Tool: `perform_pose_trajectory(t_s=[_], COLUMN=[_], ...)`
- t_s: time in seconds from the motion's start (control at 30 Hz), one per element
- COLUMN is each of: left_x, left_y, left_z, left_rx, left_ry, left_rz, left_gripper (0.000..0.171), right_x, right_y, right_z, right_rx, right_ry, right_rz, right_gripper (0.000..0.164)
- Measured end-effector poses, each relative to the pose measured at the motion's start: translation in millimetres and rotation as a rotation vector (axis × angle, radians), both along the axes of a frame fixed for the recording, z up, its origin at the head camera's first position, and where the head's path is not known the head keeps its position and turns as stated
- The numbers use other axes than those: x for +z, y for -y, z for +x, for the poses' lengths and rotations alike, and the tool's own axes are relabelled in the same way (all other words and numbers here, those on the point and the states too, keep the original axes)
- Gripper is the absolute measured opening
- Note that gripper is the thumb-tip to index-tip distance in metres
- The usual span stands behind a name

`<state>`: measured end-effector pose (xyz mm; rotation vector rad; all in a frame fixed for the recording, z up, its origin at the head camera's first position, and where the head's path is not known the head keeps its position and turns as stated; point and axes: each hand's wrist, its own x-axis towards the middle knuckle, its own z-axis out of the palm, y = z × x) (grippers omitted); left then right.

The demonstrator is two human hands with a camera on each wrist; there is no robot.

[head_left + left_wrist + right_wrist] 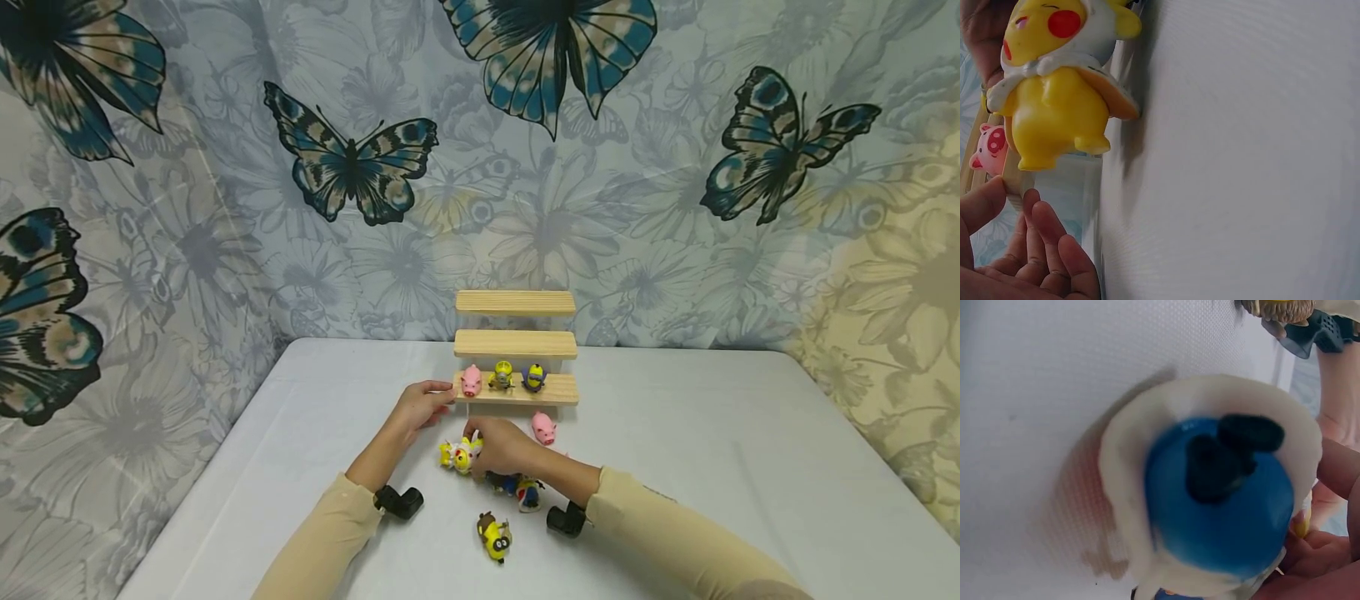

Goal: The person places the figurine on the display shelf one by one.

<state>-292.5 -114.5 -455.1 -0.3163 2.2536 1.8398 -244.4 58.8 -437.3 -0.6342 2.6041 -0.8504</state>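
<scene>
My left hand [422,407] pinches the left end of the lowest step of a wooden tiered display stand [558,389], thumb on top and fingers below. My right hand [504,447] reaches down among figurines on the table, fingers curled, and pinches a small yellow figurine [1302,524], mostly hidden behind the fingers. Close by lies a yellow figurine with red cheeks and a white hooded cape [1054,119]. Under the right wrist lies a blue-and-white figurine [528,495], its round blue underside toward the right wrist camera. Dark figurines [501,482] beside it are partly covered by the hand.
On the lowest step stand a pink pig [471,381], a yellow figurine in grey [501,376] and a yellow-and-purple one [534,378]. Another pink pig [543,428] is on the white table [712,467] before the stand. A yellow goggled figurine [493,537] lies nearer me.
</scene>
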Motion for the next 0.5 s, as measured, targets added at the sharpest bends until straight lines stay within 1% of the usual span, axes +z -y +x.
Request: perform_pose_trajectory(t_s=[0.2,0.33,0.5], left_x=[-0.6,-1.2,-2.3], left_y=[0.6,0.5,0.3], left_z=[-0.3,-1.7,-2.0], left_rx=[-0.012,-0.006,-0.001], left_ry=[-0.006,-0.003,0.002], left_rz=[0.005,0.008,0.001], left_gripper=[0.033,0.033,0.032], right_x=[5.9,9.8,9.6], right_y=[-3.7,-6.0,-8.6], right_z=[-1.2,-3.6,-5.2], right_rx=[-0.018,-0.039,-0.046], right_ry=[0.026,0.053,0.027], right_rz=[-0.05,-0.078,-0.112], right_gripper=[0.039,0.043,0.051])
